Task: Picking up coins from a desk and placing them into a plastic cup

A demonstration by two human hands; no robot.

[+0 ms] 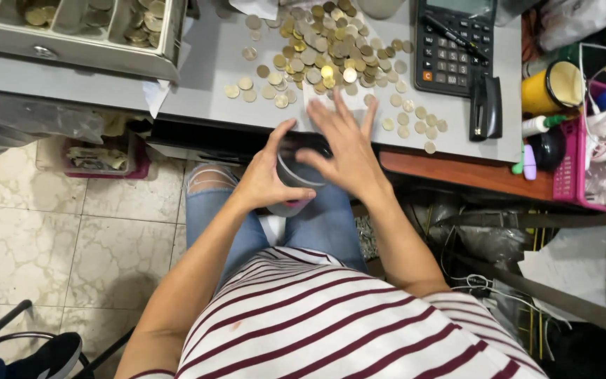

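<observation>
My left hand [269, 175] grips a grey round container [290, 188] held just below the front edge of the grey desk [198, 77]. Over the container's mouth lies my right hand [345, 144], flat with fingers spread, fingertips reaching the desk edge. A big pile of gold and silver coins [324, 52] is spread on the desk just beyond my hands, with loose coins [412, 119] scattered to the right. What the container holds is hidden by my right hand.
A metal coin tray [71, 28] stands at the far left. A black calculator [450, 45] and black stapler [485, 105] lie on the right, beside a yellow cup [552, 88] and a pink basket [598, 154]. Tiled floor [50, 238] lies lower left.
</observation>
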